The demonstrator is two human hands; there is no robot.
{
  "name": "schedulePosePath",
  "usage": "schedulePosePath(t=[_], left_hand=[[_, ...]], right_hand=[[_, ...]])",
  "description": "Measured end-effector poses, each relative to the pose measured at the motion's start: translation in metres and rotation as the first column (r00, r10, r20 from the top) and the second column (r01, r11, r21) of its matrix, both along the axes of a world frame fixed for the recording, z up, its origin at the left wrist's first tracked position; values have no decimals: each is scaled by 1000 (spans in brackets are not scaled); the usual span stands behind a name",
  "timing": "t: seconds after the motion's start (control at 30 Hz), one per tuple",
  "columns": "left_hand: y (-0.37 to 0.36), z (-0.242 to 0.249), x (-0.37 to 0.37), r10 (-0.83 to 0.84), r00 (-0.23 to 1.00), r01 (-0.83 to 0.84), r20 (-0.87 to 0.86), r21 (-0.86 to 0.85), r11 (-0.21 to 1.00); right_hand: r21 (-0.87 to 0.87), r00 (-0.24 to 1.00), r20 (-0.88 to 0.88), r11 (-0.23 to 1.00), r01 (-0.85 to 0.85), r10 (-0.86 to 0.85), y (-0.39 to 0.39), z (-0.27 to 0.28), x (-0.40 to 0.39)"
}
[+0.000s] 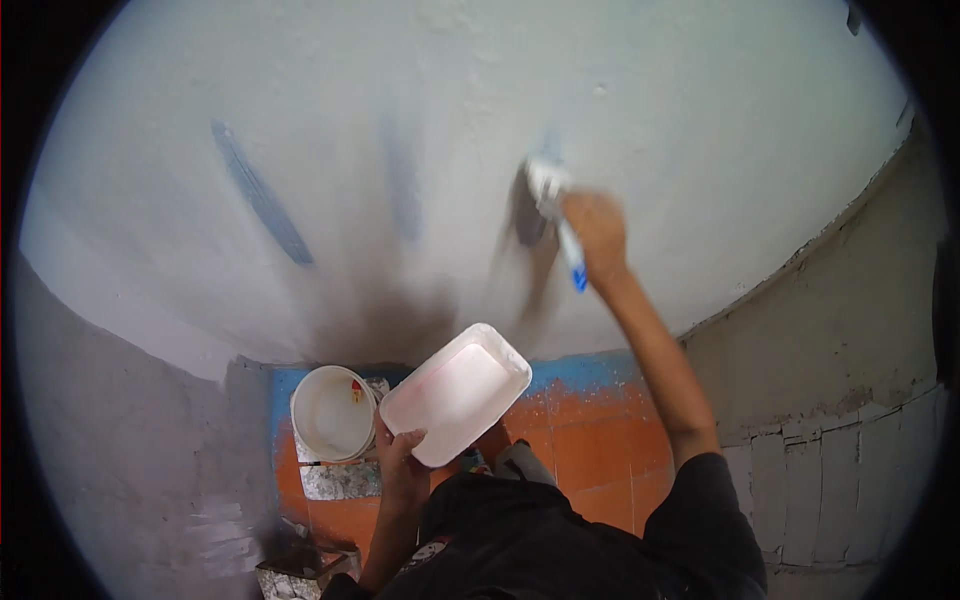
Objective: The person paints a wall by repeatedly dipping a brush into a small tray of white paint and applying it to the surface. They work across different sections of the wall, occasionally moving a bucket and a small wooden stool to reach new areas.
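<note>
My right hand (597, 236) is closed round the handle of a paintbrush (570, 245), whose blue end points down. White paint covers the bristles, which are at the pale wall (450, 60), beside a bluish mark. Some motion blur softens this hand and the brush. Lower down, my left hand (402, 462) grips the near left edge of a white rectangular tray (455, 395), thumb over the rim. The tray is tilted, with a whitish, faintly pink inside. Two more blue-grey streaks (262, 195) show on the wall to the left.
A white bucket (335, 413) stands on a paint-spattered support (340, 482) left of the tray. Orange floor tiles (590, 450) lie below, with a blue strip (590, 370) along the wall. Grey walls stand on both sides. A box-like object (305, 575) is at the lower left.
</note>
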State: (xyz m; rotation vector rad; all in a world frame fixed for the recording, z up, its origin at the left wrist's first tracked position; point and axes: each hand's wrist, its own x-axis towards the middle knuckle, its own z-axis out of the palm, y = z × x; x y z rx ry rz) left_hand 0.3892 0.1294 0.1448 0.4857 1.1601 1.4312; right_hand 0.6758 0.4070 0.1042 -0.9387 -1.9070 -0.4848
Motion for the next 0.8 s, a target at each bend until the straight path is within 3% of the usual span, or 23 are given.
schedulePosePath(t=[0.07,0.17,0.3,0.43,0.6,0.7,0.8], left_hand=[[-1,-2,-4,-1,1000,1,8,-12,1000],[-2,-10,-7,10,1000,-9,24,-29,1000],[-6,-9,-8,43,999,-42,28,-45,998],[-4,-10,-4,56,998,-56,7,-10,998],[-4,-16,-8,54,998,-55,-30,-20,998],[-3,-17,-7,50,999,-50,-20,-16,999],[-3,-21,-10,55,998,-55,-34,7,998]], right_hand=[[58,983,-47,982,180,-177,0,64,-6],[146,975,-46,964,223,-219,11,67,-14],[-29,958,127,965,261,-255,-2,-62,-30],[-225,976,196,964,141,-97,-40,-155,-45],[-402,1000,4,915,-14,16,-55,-165,-48],[-377,950,-311,916,-138,15,-73,-123,-52],[-387,609,-793,788,-480,-19,-107,-53,-68]])
